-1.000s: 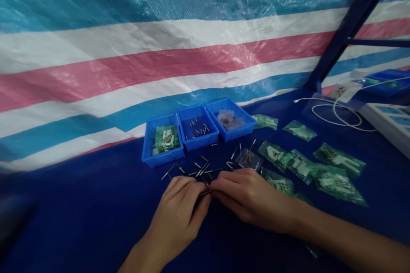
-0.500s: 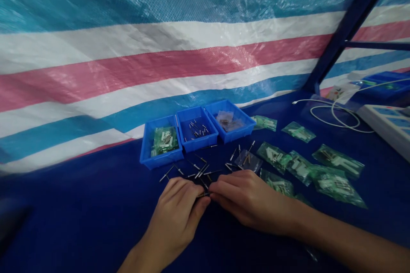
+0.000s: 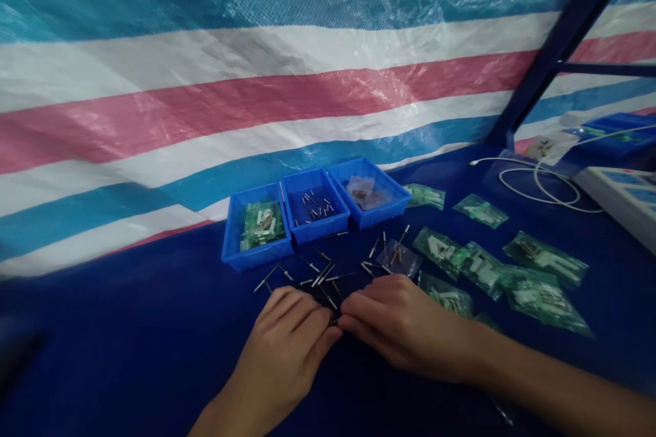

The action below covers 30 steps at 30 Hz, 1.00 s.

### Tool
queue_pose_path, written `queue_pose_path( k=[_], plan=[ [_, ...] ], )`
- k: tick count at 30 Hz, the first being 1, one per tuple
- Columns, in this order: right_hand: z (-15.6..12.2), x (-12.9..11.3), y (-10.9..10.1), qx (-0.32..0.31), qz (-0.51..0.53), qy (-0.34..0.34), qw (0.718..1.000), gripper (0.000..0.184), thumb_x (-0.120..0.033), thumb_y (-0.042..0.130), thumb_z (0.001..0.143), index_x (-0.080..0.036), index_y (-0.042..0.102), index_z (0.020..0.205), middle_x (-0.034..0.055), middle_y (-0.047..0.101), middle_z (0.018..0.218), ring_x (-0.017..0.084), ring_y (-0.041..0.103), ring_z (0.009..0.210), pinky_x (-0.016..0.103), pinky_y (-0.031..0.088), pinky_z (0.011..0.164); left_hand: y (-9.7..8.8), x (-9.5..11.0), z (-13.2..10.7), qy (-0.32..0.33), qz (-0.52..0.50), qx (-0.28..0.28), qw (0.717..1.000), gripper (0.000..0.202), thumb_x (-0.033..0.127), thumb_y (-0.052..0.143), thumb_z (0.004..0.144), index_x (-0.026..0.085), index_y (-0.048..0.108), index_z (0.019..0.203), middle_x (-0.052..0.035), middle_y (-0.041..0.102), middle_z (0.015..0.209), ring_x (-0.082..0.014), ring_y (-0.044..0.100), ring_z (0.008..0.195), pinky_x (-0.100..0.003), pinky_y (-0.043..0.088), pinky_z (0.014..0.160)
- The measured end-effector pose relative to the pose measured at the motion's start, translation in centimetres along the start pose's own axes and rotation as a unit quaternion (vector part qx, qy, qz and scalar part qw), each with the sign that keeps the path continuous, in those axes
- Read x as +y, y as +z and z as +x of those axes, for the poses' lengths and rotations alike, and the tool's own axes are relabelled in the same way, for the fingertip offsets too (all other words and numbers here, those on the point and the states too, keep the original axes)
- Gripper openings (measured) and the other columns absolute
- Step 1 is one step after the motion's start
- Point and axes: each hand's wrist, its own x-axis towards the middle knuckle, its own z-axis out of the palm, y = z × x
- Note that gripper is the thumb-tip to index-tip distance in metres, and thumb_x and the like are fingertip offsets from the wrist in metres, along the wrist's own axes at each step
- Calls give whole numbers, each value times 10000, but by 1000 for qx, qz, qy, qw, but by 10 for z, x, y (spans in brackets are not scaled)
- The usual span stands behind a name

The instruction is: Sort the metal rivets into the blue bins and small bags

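Metal pin [image 3: 334, 319], thin, pinched btwn L hand [image 3: 287, 345], R hand [image 3: 404, 328]

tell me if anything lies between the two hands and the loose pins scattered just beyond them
Nothing visible does. The left hand and right hand pinch a small pin where they meet, and the loose pins lie on the bare blue cover right beyond them. The clear bag sits off to the right.

The left hand [image 3: 287, 348] and right hand [image 3: 404, 324] are bare, as are both forearms [image 3: 553, 389]
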Motion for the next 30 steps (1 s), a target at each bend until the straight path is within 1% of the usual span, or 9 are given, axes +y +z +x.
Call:
queue_pose_path(
  k=[4,5,8,12,17,21,26,30],
  plan=[
    [0,0,-2,0,15,-1,1000,310,-233,290,952,-144,548,806,6,581,603,98,478,478,246,286,479,-1,1,0,-7,-20,-3,1000,253,172,373,909,162,561,739,-24,622,692,-147,554,631,-294,463,604],
    [0,0,-3,2,16,-4,1000,303,-229,291,951,-143,549,816,6,581,603,98,480,478,244,288,479,-2,1,0,-7,-25,-1,1000,250,167,373,907,162,557,738,-25,621,694,-148,552,634,-296,464,605],
    [0,0,-3,11,7,-9,1000,354,-222,267,959,-147,531,735,0,546,557,92,457,453,240,280,471,-2,1,0,-3,-30,9,1000,247,161,365,911,165,549,747,-23,624,692,-147,555,634,-296,468,610],
    [0,-1,-2,33,3,-8,999,399,-235,251,964,-156,489,654,-8,507,514,89,415,427,245,258,453,-2,0,0,5,-20,38,999,215,172,370,921,175,543,793,-15,638,695,-143,576,627,-288,469,605],
    [0,-1,-2,45,23,11,999,402,-240,243,965,-161,473,645,-18,483,506,81,393,428,237,252,451,-1,1,1,10,-23,47,999,190,154,371,917,170,534,820,-15,641,695,-142,582,627,-279,470,596],
    [-1,-1,-3,36,28,32,998,423,-266,214,971,-164,455,638,-24,460,493,78,379,417,237,240,450,-2,0,2,5,-22,47,999,165,127,384,899,165,534,842,-9,640,704,-134,578,637,-273,472,608],
    [-1,-1,-3,21,34,45,998,445,-286,188,973,-168,443,629,-26,445,483,80,364,405,240,232,446,1,-2,-3,-14,-32,45,998,119,122,424,880,170,532,888,-5,631,738,-127,580,671,-259,471,628],
    [1,1,-1,22,65,72,995,424,-296,203,970,-173,419,627,-32,429,491,74,362,405,222,230,439,1,-2,-6,-28,-27,42,998,105,121,462,866,177,527,926,-1,625,756,-125,581,681,-251,474,631]
  ],
)
